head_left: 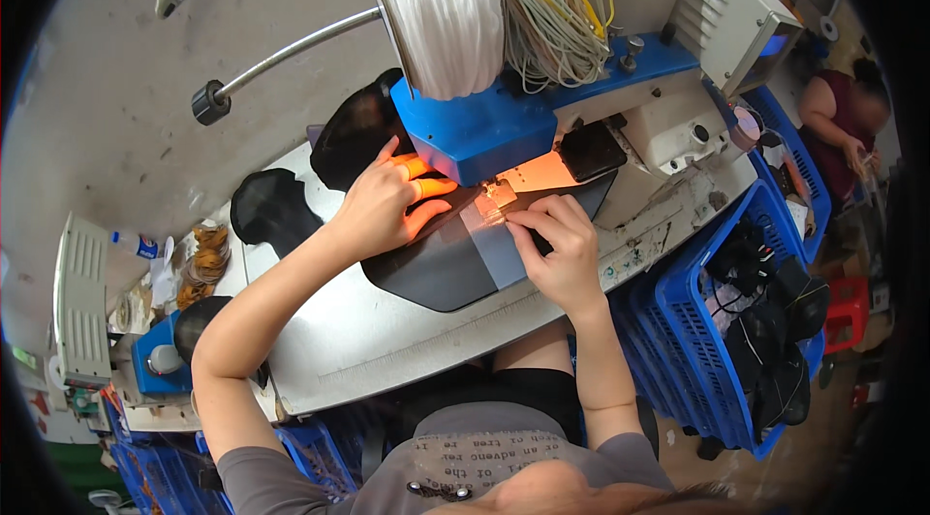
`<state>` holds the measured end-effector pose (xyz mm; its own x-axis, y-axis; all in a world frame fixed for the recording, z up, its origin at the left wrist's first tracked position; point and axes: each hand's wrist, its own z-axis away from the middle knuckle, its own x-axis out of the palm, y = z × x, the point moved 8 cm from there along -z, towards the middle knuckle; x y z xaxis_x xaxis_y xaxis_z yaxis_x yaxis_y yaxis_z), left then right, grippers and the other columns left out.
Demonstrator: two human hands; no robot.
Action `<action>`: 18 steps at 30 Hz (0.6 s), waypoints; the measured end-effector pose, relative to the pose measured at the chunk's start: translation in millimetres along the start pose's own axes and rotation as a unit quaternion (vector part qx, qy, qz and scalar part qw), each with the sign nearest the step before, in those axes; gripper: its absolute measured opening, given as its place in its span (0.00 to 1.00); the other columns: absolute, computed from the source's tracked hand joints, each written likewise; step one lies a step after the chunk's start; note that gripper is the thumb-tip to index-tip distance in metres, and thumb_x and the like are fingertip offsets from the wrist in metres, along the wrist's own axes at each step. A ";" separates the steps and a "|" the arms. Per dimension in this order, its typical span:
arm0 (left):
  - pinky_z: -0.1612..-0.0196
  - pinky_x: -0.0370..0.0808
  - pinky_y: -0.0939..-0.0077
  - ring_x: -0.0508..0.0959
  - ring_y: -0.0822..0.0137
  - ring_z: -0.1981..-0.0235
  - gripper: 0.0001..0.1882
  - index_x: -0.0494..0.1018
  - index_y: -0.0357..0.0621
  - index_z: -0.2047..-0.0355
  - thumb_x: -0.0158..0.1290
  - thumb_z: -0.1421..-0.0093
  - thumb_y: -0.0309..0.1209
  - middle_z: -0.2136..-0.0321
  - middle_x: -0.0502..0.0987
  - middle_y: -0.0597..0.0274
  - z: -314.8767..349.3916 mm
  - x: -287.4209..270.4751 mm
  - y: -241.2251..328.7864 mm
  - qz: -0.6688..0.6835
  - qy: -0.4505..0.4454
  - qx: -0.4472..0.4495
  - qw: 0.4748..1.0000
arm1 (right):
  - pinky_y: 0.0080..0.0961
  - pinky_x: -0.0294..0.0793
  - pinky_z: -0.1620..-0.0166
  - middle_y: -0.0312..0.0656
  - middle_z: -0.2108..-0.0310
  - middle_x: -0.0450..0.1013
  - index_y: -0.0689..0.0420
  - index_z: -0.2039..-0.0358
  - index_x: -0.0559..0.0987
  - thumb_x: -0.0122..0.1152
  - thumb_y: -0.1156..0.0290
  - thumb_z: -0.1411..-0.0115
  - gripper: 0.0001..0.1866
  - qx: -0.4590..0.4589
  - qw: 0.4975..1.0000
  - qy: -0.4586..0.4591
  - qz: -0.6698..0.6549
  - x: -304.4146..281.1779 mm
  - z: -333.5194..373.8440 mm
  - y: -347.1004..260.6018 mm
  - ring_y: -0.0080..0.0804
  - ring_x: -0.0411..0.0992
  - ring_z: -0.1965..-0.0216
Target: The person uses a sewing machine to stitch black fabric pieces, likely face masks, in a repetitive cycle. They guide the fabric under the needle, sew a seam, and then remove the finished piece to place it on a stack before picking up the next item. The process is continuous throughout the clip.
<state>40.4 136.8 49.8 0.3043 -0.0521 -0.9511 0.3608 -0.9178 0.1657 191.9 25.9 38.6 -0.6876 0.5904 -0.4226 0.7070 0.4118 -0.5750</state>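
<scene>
Grey cloth of the person's shirt (484,428) comes nearest; beyond it both bare arms reach over the counter (329,370) to a blue machine head (484,132); from where I stand, the small pale piece (497,197) lies just under the front of that head, lit orange, on a dark plate (417,273). The left hand (376,203) has its fingers spread, the tips beside the machine head, tinted orange by lamp glow or by covers, I cannot tell which; the right hand (567,249) has thumb and forefinger drawn narrow at the near edge of the piece, though whether they actually pinch it I cannot tell.

Done well, I would judge, this step wants the piece lying flat and square, steadied lightly from both sides, with every fingertip outside the space beneath the head; small, even nudges should serve better than a hard pull, which could skew it.

As for writing, the shirt front carries dark lettering, upside down to the view and broken by folds; a small bottle (136,245) at the left wears a blue label, too small for me to read surely.
</scene>
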 end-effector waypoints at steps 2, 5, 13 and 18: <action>0.36 0.59 0.44 0.77 0.53 0.58 0.13 0.82 0.47 0.61 0.60 0.45 0.37 0.62 0.80 0.56 -1.2 -0.5 0.9 0.006 0.008 -0.011 1.000 | 0.31 0.69 0.65 0.35 0.75 0.71 0.56 0.72 0.82 0.67 0.78 0.52 0.05 0.002 1.000 0.001 0.000 -0.5 1.0 1.0 0.35 0.70 0.70; 0.37 0.62 0.46 0.78 0.52 0.61 0.13 0.82 0.45 0.61 0.60 0.45 0.37 0.64 0.80 0.54 -0.4 2.2 1.9 0.001 0.022 -0.025 0.999 | 0.31 0.70 0.65 0.35 0.75 0.71 0.56 0.72 0.82 0.67 0.78 0.52 0.05 0.001 1.000 0.001 -0.001 -1.3 1.2 1.4 0.35 0.70 0.70; 0.57 0.76 0.58 0.76 0.47 0.63 0.13 0.79 0.37 0.61 0.59 0.45 0.31 0.62 0.74 0.45 2.9 2.3 30.3 -0.019 0.054 -0.143 0.988 | 0.31 0.70 0.64 0.35 0.74 0.72 0.56 0.72 0.82 0.67 0.77 0.52 0.05 -0.001 1.000 0.003 -0.003 0.1 1.8 2.8 0.35 0.70 0.70; 0.63 0.75 0.56 0.76 0.44 0.65 0.18 0.72 0.36 0.53 0.54 0.45 0.22 0.64 0.71 0.41 11.2 7.2 42.6 0.019 0.026 -0.156 0.987 | 0.31 0.70 0.64 0.35 0.74 0.72 0.55 0.73 0.81 0.66 0.77 0.52 0.05 0.003 1.000 0.002 -0.004 -1.9 1.0 2.2 0.35 0.70 0.70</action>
<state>48.1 93.0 47.1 0.3658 -0.0566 -0.9290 0.6000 -0.7487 0.2819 194.6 25.0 37.5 -0.6924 0.5905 -0.4146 0.7006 0.4128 -0.5821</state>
